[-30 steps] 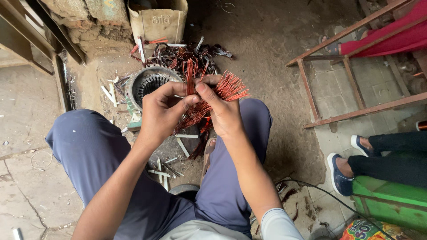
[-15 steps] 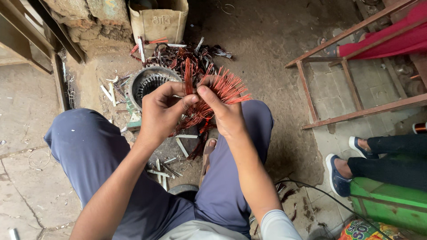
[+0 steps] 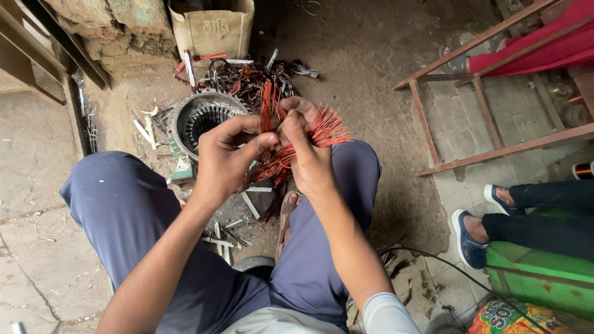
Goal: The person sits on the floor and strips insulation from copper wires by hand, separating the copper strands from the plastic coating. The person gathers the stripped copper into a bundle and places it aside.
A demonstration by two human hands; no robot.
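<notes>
**Copper coil held in both hands**

Copper wire bundle (image 3: 291,145) sits above the knees, cut ends fanned right. Left hand (image 3: 226,158) pinches strands; right hand (image 3: 306,151) grips the bundle (fingers curled round it). Just beyond: stator housing (image 3: 201,117) on the floor, scrap wire pile (image 3: 247,77), cardboard box (image 3: 213,25).

One head-worn camera looks steeply down, close over the person's knees, at the dirt floor (image 3: 371,93) ahead

Soft, even daylight, faint shadows, sharp focus, slight wide-angle bending at the edges.
</notes>
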